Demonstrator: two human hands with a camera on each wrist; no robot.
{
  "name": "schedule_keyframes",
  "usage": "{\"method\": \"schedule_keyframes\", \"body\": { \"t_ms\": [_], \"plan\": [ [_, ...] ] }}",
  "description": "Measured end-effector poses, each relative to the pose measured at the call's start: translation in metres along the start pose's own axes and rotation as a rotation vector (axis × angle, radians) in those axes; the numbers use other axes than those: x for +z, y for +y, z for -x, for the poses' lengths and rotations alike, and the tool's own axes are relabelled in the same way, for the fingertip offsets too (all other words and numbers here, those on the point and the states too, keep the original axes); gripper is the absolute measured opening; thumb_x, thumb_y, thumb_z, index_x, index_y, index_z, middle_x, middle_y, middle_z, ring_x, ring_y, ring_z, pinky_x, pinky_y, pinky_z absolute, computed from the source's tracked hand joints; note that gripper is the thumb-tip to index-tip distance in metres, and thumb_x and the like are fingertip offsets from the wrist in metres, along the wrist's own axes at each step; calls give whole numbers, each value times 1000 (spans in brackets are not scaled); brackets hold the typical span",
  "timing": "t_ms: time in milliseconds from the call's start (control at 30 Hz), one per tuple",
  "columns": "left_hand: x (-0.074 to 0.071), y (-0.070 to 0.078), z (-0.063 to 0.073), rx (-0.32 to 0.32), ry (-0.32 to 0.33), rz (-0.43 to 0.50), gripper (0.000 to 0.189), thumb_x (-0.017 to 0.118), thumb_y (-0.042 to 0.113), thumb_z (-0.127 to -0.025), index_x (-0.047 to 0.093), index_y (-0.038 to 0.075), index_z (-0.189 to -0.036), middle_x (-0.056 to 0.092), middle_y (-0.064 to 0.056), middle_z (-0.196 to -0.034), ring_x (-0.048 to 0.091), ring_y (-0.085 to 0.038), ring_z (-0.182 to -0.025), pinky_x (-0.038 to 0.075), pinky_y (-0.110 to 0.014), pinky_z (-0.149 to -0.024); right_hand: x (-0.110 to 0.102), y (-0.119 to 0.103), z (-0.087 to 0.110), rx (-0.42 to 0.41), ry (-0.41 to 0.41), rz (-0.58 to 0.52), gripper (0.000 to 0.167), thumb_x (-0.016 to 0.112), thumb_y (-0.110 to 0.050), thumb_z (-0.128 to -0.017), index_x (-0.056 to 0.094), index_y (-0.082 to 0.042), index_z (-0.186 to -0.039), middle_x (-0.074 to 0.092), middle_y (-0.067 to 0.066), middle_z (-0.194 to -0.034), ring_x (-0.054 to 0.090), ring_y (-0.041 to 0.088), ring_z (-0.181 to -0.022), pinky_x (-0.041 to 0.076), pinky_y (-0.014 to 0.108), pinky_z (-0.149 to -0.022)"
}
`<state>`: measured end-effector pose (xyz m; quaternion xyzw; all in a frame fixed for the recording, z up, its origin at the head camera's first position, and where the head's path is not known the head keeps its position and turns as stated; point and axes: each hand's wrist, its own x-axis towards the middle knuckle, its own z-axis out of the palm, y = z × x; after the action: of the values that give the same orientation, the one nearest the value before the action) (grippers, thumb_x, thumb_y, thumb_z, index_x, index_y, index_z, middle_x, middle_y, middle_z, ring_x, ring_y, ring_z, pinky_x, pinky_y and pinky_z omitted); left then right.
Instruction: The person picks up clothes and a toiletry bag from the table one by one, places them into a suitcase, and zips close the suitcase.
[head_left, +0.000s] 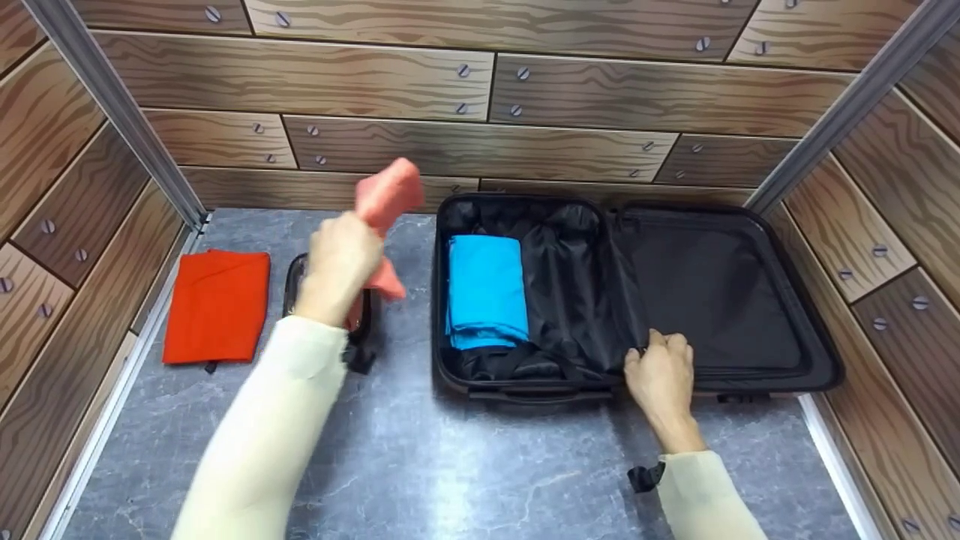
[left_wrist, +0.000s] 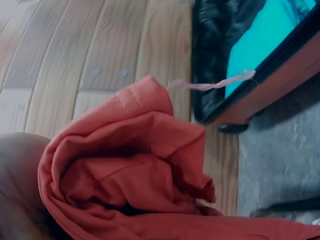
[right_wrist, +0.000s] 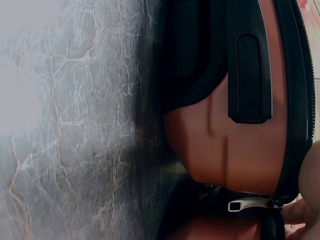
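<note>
In the head view my left hand [head_left: 341, 251] grips a coral-coloured garment [head_left: 394, 195], lifted over the floor. The left wrist view shows the folded cloth [left_wrist: 125, 170] with a stitched edge and a pale cord [left_wrist: 215, 86] trailing from it. To the right an open suitcase [head_left: 525, 384] lies with its lid half [head_left: 705, 292] folded out. A folded blue cloth [head_left: 487, 289] sits in the left part of its lined half. My right hand [head_left: 664, 379] holds the suitcase's near rim where the halves meet, close to a metal zipper pull [right_wrist: 252, 204].
A folded red-orange cloth [head_left: 217, 307] lies at the far left of the grey floor [head_left: 465, 465]. Partly behind my left forearm is a small black-edged case [head_left: 294, 277]. Wood-patterned walls [head_left: 480, 142] enclose the back and both sides.
</note>
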<state>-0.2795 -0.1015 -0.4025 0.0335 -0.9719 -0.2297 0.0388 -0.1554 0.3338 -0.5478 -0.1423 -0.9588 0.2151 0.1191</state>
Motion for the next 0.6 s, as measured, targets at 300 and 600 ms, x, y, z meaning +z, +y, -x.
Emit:
{"method": "schedule_keyframes", "body": {
  "t_ms": [300, 600],
  "plan": [
    [62, 72, 8, 140, -3, -323, 26, 58, 16, -103, 72, -4, -112, 76, -19, -103, 76, -37, -91, 64, -47, -68, 1, 0, 0, -7, 15, -3, 54, 62, -14, -99, 53, 19, -141, 53, 37, -129, 46, 53, -124, 39, 63, -109],
    [124, 123, 11, 233, -74, -376, 29, 52, 15, -106, 80, 9, -112, 76, -11, -109, 75, -30, -97, 62, -41, -76, 0, 2, 1, 1, 18, 1, 53, 62, -15, -100, 54, 17, -141, 52, 36, -131, 46, 52, -124, 40, 63, -108]
  ]
}}
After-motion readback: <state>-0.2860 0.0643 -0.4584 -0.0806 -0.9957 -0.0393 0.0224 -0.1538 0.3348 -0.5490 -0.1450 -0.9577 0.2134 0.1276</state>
